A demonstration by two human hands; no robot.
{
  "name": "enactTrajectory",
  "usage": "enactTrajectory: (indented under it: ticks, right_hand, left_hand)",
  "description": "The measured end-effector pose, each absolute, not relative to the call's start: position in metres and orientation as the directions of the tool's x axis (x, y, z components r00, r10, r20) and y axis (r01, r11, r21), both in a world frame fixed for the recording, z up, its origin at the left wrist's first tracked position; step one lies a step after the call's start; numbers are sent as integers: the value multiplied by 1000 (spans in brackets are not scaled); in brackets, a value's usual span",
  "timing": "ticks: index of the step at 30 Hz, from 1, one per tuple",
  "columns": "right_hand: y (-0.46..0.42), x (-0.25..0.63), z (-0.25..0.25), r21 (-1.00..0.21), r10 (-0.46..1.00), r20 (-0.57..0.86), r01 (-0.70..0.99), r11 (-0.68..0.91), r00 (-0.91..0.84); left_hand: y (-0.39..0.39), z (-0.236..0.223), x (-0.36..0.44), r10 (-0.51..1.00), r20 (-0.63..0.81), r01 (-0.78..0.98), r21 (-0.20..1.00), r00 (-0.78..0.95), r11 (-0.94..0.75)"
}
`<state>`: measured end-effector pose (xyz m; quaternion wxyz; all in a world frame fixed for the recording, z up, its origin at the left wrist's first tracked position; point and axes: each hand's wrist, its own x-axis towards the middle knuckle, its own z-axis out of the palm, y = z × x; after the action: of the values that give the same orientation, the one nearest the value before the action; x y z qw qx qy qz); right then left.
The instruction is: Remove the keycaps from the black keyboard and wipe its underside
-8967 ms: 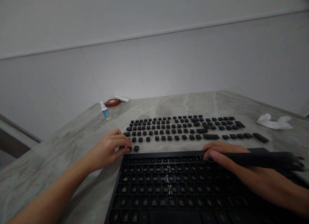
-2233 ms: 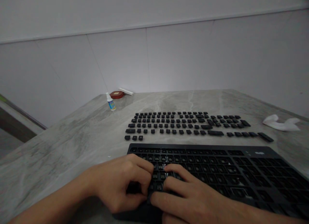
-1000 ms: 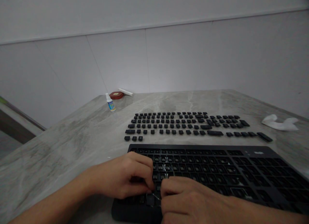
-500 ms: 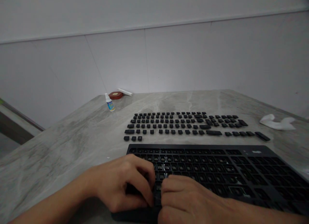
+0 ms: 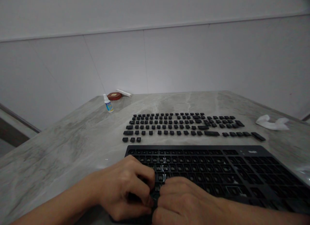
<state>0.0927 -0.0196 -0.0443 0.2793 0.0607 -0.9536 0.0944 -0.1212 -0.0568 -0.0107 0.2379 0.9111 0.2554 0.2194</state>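
Note:
A black keyboard (image 5: 186,148), most of its key sockets bare, lies at the front of the table. Over its lower left part, my left hand (image 5: 127,186) has thumb and fingers pinched together at the bottom row. My right hand (image 5: 181,199) presses close beside it, fingers curled down onto the same spot. What the fingertips grip is hidden between the two hands. Beyond the keyboard, loose black keycaps (image 5: 169,122) lie in rows that follow a keyboard's layout.
A white spray bottle (image 5: 108,103) with a blue label stands at the back left. Behind it are a reddish-brown case (image 5: 114,96) and a white strip-shaped object (image 5: 124,93). Crumpled white tissue (image 5: 272,122) lies at the right on the grey marbled table (image 5: 72,137).
My right hand has edged left, closing the gap to my left hand. The view has shifted slightly; the keycaps look unmoved.

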Motion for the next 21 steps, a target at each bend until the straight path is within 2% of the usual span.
enactTrajectory:
  ticks: [5,13,21]
  right_hand:
    - [-20,88,-53,-101,-74,558,-156,983,-826]
    - [-23,84,-59,-128,-36,641,-153,980,-767]
    - [-21,78,-50,-269,74,734,-189,944,-675]
  left_hand:
    - [-56,-13,-121,560,281,347,551,780,-759]
    - [-56,-18,-122,545,315,335,526,777,-782]
    - [-55,-20,-120,561,329,334,543,760,-770]
